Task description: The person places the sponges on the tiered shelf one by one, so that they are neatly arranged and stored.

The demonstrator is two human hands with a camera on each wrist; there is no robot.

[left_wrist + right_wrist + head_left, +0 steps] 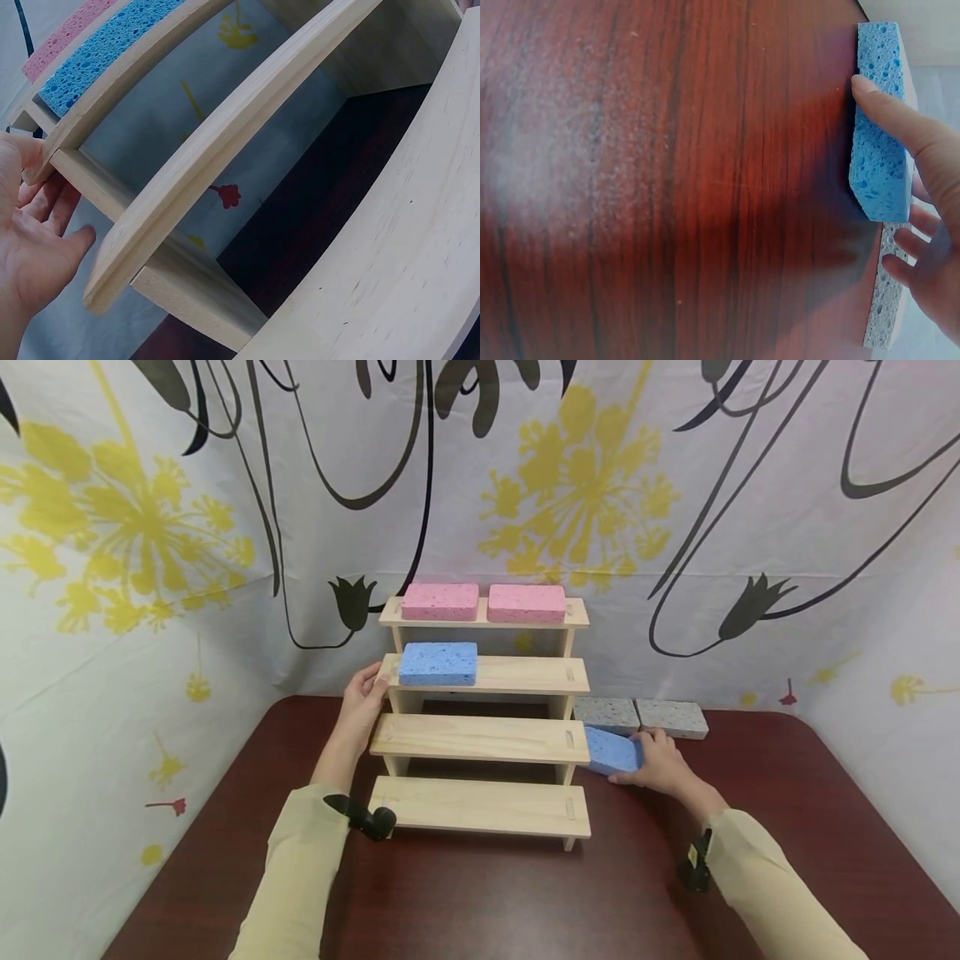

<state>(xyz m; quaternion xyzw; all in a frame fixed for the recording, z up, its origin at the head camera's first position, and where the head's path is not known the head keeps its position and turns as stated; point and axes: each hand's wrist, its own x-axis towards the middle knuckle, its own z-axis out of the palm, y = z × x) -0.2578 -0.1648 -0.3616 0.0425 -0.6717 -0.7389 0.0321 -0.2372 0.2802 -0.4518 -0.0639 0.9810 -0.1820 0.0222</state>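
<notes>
A four-step wooden display stand (480,739) stands in the middle of the table. My left hand (365,700) holds the left end of its second shelf from the top; the left wrist view shows this hand (37,232) with fingertips at the board's end. A blue sponge (438,664) lies on the left half of that shelf. To the right of the stand, my right hand (662,764) grips another blue sponge (613,750), whose left end is partly hidden behind the stand. In the right wrist view the thumb lies across this sponge (881,165), with fingers behind it.
Two pink sponges, a left one (440,602) and a right one (527,604), sit on the top shelf. Two grey sponges, one partly covered (606,714) and one farther right (671,718), lie at the table's back edge. Patterned cloth (465,510) hangs behind the dark red table (480,902).
</notes>
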